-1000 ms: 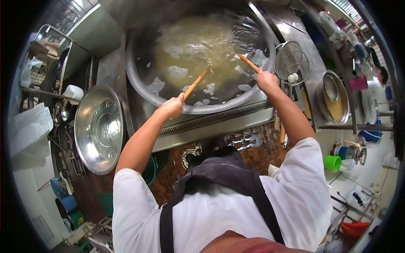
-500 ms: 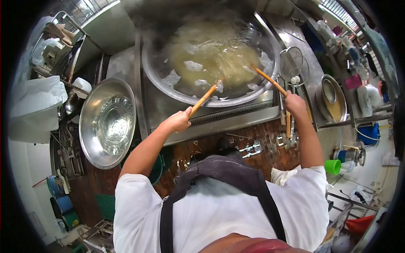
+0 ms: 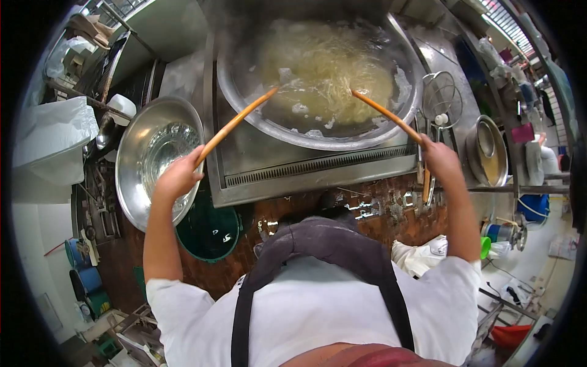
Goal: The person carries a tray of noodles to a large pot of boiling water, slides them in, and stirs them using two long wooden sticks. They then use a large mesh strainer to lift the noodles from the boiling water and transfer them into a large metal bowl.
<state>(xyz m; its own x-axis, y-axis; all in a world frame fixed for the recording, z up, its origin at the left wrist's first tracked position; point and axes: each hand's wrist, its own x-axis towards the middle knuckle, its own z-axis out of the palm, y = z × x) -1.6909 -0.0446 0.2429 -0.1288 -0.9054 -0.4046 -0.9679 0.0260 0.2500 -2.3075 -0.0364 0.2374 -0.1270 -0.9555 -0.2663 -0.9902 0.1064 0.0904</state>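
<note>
Surface: steel cooker point(image 3: 306, 168) bearing steaming wok point(image 3: 342, 142) of noodles point(image 3: 324, 67).
Left hand point(image 3: 177, 177): fingers wrapped round left stick point(image 3: 235, 125), tip inside wok.
Right hand point(image 3: 441, 160): fingers gripping right stick point(image 3: 385, 114), tip in noodles.

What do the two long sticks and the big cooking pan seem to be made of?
The left stick and the right stick look like wood or bamboo: matte, orange-brown, no shine. The big pan seems to be bare metal, probably steel: grey, glossy, with bright reflections along its rim.
</note>
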